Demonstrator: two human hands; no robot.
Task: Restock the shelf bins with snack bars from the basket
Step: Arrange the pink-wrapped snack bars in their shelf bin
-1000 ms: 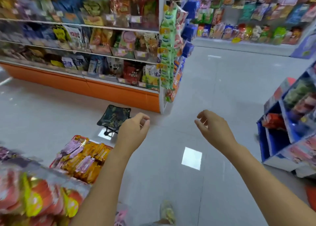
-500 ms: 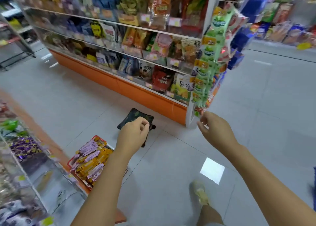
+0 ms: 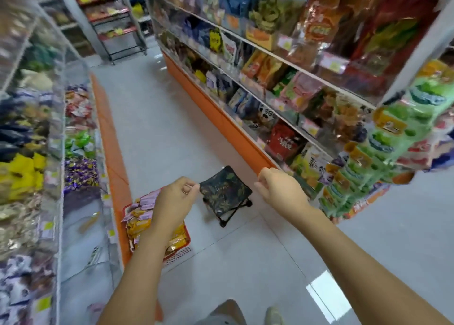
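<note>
Both my hands hang loosely curled, empty. My left hand (image 3: 175,202) and forearm hide half the red plastic basket (image 3: 188,238) on the floor. Its blurred purple-and-yellow wrapped snack bars (image 3: 141,222) slant up-right. My right hand (image 3: 282,189) hovers apart.

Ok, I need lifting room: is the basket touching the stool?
Apart. The head view shows bare floor between the basket and the stool.

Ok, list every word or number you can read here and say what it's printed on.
"2": orange tags on the green hanging packets at the shelf end.
Red bag, bottom shelf: white characters, too blurred to read.
Yellow-and-black packet: blurred.
Shelf price tags: too small.
Snack bars in the basket: wrappers unreadable.
</note>
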